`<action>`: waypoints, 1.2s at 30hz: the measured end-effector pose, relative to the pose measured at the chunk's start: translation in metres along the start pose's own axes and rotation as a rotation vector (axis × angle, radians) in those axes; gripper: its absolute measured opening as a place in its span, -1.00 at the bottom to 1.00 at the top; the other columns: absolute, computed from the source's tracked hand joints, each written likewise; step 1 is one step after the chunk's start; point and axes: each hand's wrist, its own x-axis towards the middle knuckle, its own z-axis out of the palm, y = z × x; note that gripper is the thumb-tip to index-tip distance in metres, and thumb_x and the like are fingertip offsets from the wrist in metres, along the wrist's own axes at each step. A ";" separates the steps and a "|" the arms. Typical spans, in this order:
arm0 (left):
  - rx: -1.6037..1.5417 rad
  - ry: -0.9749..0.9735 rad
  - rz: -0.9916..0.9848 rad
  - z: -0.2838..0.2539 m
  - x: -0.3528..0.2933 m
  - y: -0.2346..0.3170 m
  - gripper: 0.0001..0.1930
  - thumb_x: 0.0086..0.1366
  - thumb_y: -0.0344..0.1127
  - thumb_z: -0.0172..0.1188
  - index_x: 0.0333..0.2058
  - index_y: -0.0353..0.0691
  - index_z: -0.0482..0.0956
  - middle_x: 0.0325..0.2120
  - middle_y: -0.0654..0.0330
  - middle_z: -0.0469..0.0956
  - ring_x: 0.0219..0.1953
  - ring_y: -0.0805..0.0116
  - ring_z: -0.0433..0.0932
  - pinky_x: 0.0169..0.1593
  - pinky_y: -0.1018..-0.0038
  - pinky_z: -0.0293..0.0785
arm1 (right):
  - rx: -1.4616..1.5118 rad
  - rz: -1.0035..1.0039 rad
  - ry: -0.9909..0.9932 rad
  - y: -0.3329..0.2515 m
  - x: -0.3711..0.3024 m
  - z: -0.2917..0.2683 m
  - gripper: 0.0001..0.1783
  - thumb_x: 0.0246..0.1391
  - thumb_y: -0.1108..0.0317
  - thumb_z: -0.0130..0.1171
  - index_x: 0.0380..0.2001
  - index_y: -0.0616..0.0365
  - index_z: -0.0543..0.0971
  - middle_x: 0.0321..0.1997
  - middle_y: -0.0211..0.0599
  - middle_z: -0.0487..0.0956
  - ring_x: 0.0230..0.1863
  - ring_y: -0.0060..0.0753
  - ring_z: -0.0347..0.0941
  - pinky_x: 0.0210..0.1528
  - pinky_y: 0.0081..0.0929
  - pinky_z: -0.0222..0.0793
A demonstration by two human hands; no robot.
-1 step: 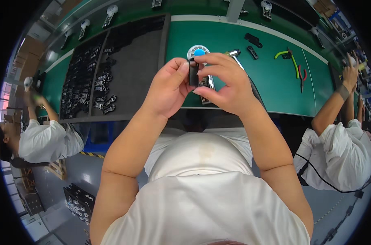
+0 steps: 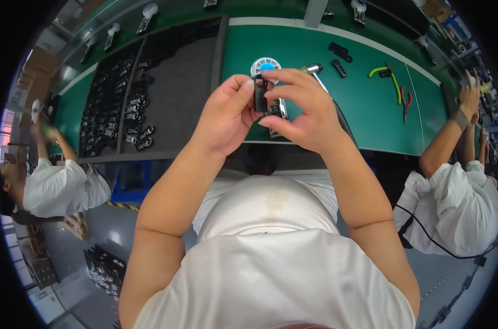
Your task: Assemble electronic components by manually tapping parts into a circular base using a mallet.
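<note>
A small, long black plastic part (image 2: pixel 260 97) is held upright over the bench edge. My left hand (image 2: pixel 227 112) is closed on it, thumb and fingers gripping its left side. From the other side my right hand (image 2: pixel 306 107) has its upper fingertips against the part's top and right edge, with the thumb lower down near its bottom end. Behind my hands lies a device with a round white spoked head and blue centre (image 2: pixel 267 67); my right fingers hide part of its body. A tool with a shiny metal head (image 2: pixel 315 68) lies beyond my right hand, its handle partly covered.
Left on the green bench (image 2: pixel 249 44) is a dark divided tray (image 2: pixel 175 93) holding many black parts. Two black pieces (image 2: pixel 340 52) (image 2: pixel 339 69), green-handled pliers (image 2: pixel 396 85) and red-handled pliers (image 2: pixel 405 104) lie to the right. Co-workers (image 2: pixel 65 178) (image 2: pixel 457 203) sit on both sides.
Hardly anything differs. The black part and my fingers have shifted very slightly, and the whole view has moved a little; both hands keep their hold.
</note>
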 end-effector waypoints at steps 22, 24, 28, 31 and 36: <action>1.892 -0.041 0.203 0.028 0.002 -0.002 -0.02 0.09 -0.19 0.61 0.44 -0.26 0.30 0.08 -0.02 0.67 0.22 0.00 0.58 0.24 0.24 0.55 | -0.231 0.219 -0.231 0.022 -0.034 -0.028 -0.59 -0.10 0.46 0.57 -0.09 0.20 0.79 0.20 -0.34 0.75 0.22 -0.19 0.55 0.30 -0.27 0.49; 1.906 -0.040 0.177 0.032 0.004 0.001 -0.02 0.09 -0.19 0.61 0.44 -0.26 0.31 0.08 -0.02 0.68 0.22 0.00 0.58 0.23 0.24 0.55 | -0.238 0.240 -0.235 0.023 -0.034 -0.024 -0.59 -0.09 0.45 0.57 -0.08 0.20 0.79 0.20 -0.35 0.75 0.23 -0.19 0.55 0.30 -0.27 0.49; 1.938 -0.052 0.104 0.034 0.005 0.004 -0.01 0.07 -0.20 0.61 0.44 -0.25 0.31 0.07 -0.03 0.68 0.22 0.00 0.58 0.23 0.24 0.55 | -0.271 0.307 -0.242 0.022 -0.036 -0.016 -0.60 -0.06 0.42 0.57 -0.07 0.20 0.79 0.19 -0.36 0.75 0.25 -0.18 0.53 0.31 -0.28 0.48; 1.887 -0.034 0.170 0.027 0.002 0.000 -0.01 0.08 -0.20 0.61 0.45 -0.24 0.30 0.08 -0.04 0.68 0.21 0.01 0.58 0.23 0.24 0.56 | -0.269 0.314 -0.226 0.021 -0.038 -0.013 -0.60 -0.02 0.39 0.56 -0.06 0.19 0.80 0.19 -0.34 0.75 0.26 -0.17 0.52 0.33 -0.28 0.46; 1.839 -0.014 0.245 0.020 -0.001 -0.006 -0.10 0.10 -0.22 0.59 0.40 -0.23 0.37 0.12 -0.02 0.65 0.21 0.01 0.56 0.24 0.24 0.55 | -0.306 0.249 -0.227 0.022 -0.043 -0.010 -0.62 0.05 0.38 0.52 -0.03 0.18 0.80 0.26 -0.32 0.71 0.29 -0.13 0.51 0.36 -0.26 0.44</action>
